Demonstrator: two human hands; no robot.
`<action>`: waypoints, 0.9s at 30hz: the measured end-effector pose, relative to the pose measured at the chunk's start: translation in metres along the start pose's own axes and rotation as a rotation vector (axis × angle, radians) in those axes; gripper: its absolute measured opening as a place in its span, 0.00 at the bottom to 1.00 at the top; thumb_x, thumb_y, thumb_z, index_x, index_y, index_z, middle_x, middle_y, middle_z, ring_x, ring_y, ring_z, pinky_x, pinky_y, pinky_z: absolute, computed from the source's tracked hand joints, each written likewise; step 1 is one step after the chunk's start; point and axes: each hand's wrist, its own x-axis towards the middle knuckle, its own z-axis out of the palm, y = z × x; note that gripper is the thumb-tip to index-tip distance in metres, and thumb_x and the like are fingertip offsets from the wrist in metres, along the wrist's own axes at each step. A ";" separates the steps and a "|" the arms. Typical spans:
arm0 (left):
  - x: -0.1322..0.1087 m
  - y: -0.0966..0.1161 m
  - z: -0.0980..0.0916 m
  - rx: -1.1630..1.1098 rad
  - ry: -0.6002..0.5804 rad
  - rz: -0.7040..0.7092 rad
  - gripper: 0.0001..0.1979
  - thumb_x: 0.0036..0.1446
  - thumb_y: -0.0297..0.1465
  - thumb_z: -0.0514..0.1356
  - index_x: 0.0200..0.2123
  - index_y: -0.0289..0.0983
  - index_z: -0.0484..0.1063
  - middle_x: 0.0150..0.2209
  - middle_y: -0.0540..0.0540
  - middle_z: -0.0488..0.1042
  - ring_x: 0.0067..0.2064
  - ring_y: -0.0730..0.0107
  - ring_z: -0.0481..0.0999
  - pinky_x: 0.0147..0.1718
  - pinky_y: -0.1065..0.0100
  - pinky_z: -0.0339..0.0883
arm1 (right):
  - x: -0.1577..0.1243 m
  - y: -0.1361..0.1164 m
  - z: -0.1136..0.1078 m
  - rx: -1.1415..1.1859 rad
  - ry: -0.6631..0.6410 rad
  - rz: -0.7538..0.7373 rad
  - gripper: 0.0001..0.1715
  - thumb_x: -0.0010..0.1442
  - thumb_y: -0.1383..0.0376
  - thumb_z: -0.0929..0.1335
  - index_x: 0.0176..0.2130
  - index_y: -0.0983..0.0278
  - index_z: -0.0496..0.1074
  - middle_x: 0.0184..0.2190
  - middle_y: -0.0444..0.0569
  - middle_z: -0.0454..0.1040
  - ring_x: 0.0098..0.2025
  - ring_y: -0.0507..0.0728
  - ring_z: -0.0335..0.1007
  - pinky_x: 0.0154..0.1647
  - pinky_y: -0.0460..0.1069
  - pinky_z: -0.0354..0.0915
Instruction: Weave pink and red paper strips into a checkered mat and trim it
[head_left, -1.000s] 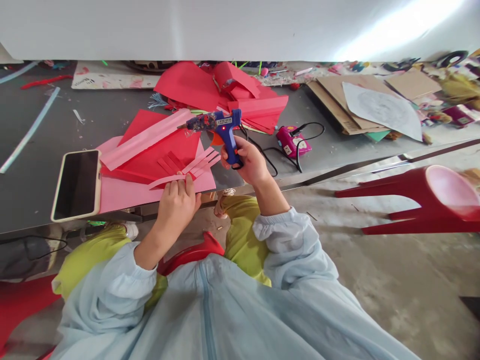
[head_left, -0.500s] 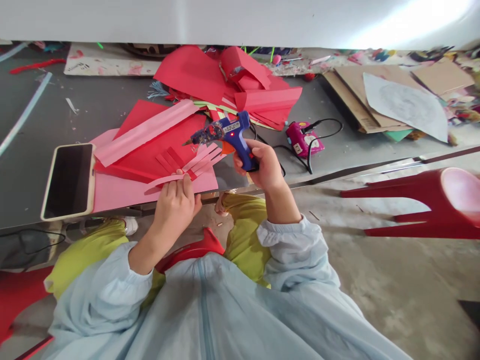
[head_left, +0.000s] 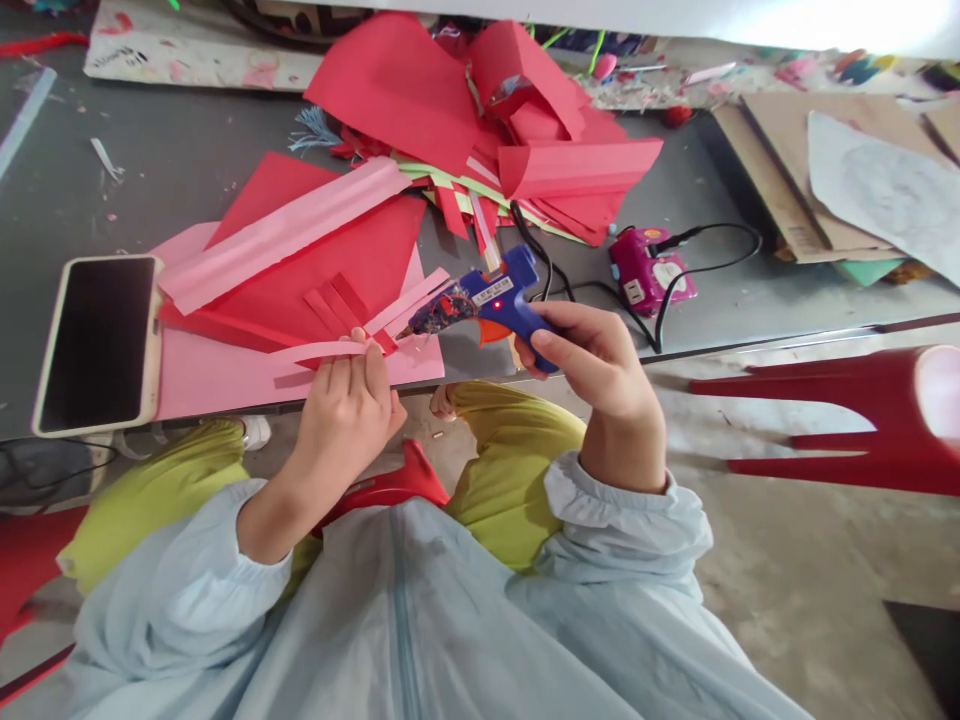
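My right hand (head_left: 600, 375) is closed round the handle of a blue glue gun (head_left: 487, 300), whose nozzle points left and down at the pink paper strips (head_left: 397, 310). A red light glows on the gun's side. My left hand (head_left: 351, 400) pinches the near end of one pink strip (head_left: 315, 352) at the table's front edge. The strips lie over red sheets (head_left: 337, 270) and a pink sheet (head_left: 225, 375) on the grey table (head_left: 150, 180).
A phone (head_left: 97, 340) lies screen up at the left. A heap of red paper (head_left: 510, 120) sits behind, and a pink plug block (head_left: 649, 270) with black cord to the right. Cardboard pieces (head_left: 795, 170) lie at far right. A red stool (head_left: 847, 420) lies tipped on the floor.
My right hand has brought the glue gun down and tilted its nozzle toward the pink strips. My left hand has kept its hold on the strip. The view has tipped downward.
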 end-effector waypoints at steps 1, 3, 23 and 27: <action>0.000 0.000 0.000 -0.012 -0.005 -0.009 0.24 0.59 0.27 0.53 0.55 0.14 0.67 0.47 0.20 0.77 0.44 0.47 0.80 0.43 0.53 0.75 | -0.002 0.001 -0.001 -0.013 -0.012 0.013 0.16 0.58 0.53 0.72 0.36 0.64 0.76 0.22 0.44 0.69 0.22 0.50 0.60 0.21 0.48 0.57; -0.001 0.001 0.001 -0.054 -0.031 -0.038 0.24 0.59 0.27 0.53 0.55 0.16 0.67 0.46 0.23 0.78 0.45 0.46 0.80 0.44 0.51 0.75 | -0.004 0.003 -0.002 -0.043 -0.035 0.035 0.18 0.59 0.53 0.71 0.40 0.64 0.77 0.23 0.44 0.70 0.23 0.50 0.61 0.23 0.48 0.58; -0.002 0.001 0.004 -0.070 -0.064 -0.051 0.26 0.58 0.27 0.54 0.57 0.17 0.67 0.51 0.21 0.76 0.47 0.44 0.80 0.45 0.49 0.74 | -0.004 0.011 0.000 -0.003 -0.066 0.060 0.25 0.66 0.44 0.63 0.38 0.62 0.71 0.25 0.45 0.71 0.25 0.51 0.62 0.26 0.48 0.60; -0.003 0.001 0.004 -0.166 -0.069 -0.083 0.27 0.58 0.26 0.54 0.60 0.20 0.65 0.53 0.23 0.75 0.53 0.42 0.77 0.49 0.46 0.73 | -0.002 0.012 -0.001 0.099 -0.105 0.081 0.24 0.63 0.43 0.66 0.37 0.60 0.68 0.26 0.45 0.69 0.25 0.53 0.63 0.25 0.49 0.60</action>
